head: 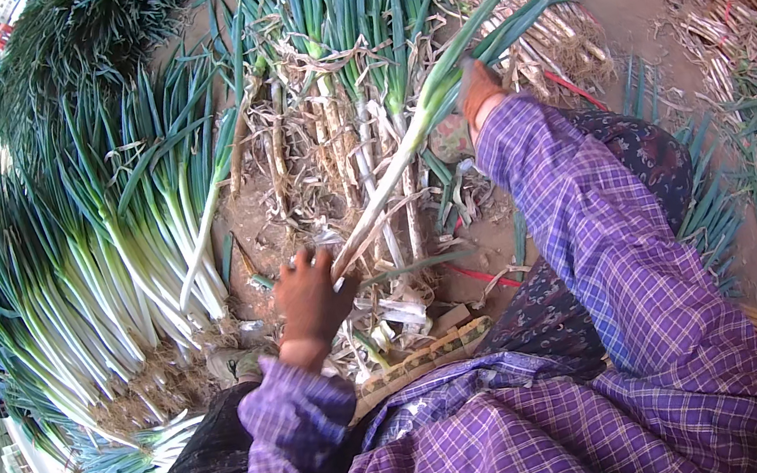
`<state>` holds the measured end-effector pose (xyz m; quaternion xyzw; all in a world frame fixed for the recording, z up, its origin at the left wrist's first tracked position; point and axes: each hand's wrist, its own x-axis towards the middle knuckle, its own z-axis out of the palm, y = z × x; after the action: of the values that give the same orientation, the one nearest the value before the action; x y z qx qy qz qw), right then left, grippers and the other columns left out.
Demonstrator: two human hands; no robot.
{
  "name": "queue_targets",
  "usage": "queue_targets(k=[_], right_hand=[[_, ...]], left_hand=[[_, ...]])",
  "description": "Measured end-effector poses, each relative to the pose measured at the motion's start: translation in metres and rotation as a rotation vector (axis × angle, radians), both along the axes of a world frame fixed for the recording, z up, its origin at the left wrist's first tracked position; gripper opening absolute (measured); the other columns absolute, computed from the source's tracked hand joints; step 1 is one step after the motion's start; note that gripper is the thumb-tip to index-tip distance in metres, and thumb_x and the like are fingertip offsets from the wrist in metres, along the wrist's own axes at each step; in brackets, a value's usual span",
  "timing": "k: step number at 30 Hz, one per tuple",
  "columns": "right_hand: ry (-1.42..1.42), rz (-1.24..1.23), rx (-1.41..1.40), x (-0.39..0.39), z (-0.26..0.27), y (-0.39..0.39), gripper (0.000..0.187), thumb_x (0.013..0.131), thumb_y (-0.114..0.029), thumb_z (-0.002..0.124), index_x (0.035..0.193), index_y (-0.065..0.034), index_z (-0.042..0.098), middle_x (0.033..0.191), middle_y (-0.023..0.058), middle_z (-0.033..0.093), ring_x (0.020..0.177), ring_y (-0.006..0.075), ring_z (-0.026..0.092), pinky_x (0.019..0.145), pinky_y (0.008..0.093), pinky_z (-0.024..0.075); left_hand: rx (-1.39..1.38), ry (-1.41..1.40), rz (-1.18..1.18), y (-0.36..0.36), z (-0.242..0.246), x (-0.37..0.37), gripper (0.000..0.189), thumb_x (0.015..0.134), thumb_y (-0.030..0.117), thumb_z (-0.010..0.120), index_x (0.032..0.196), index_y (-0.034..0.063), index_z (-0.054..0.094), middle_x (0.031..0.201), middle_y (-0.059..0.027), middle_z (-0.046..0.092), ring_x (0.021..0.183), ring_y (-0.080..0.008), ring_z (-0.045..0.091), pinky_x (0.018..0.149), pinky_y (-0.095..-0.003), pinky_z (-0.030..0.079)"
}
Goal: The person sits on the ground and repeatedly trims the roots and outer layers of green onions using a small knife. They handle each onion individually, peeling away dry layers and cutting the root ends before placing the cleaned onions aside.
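Observation:
A long green onion (402, 156) lies slantwise between my hands, its green leaves at the upper right and its white stem running down to the left. My right hand (479, 91) is closed round the leafy part. At the root end is my left hand (313, 295), its fingers spread and slightly blurred; whether it grips the stem is unclear. Beneath the stem, onions with dry brown outer leaves (335, 130) lie in a row on the ground. To the left stands a dense row of onions with clean white stems (121, 282) and brown roots.
Dark green leafy piles (78, 39) lie at the upper left. Bundles of unpeeled onions (556, 38) with red ties sit at the upper right, with more (755, 86) at far right. Peeled scraps (392, 314) and a red strip (480, 275) lie before my lap.

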<state>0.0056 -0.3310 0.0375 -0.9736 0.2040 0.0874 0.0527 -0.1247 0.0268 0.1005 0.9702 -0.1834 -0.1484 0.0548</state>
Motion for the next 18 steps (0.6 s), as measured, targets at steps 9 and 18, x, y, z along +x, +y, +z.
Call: queue_targets(k=[9, 18], right_hand=[[-0.021, -0.122, 2.094, -0.03, 0.024, 0.089, 0.043, 0.087, -0.036, 0.063, 0.122, -0.0128, 0.052, 0.117, 0.0034, 0.056, 0.106, 0.0223, 0.057, 0.086, 0.046, 0.0505], [-0.267, -0.123, 2.365, -0.051, 0.001, 0.152, 0.036, 0.084, -0.021, 0.069, 0.112, -0.0047, 0.056, 0.099, 0.0025, 0.061, 0.09, 0.0162, 0.059, 0.083, 0.0324, 0.0487]], left_hand=[[-0.989, 0.035, 0.376, -0.052, -0.081, 0.065, 0.026, 0.082, 0.027, 0.068, 0.101, 0.0109, 0.06, 0.068, -0.0089, 0.056, 0.06, -0.0179, 0.059, 0.051, -0.0366, 0.045], [-1.564, 0.653, 0.463, -0.043, -0.052, 0.053, 0.031, 0.089, 0.028, 0.061, 0.102, 0.0003, 0.058, 0.078, -0.007, 0.062, 0.058, -0.0141, 0.059, 0.046, -0.0264, 0.048]])
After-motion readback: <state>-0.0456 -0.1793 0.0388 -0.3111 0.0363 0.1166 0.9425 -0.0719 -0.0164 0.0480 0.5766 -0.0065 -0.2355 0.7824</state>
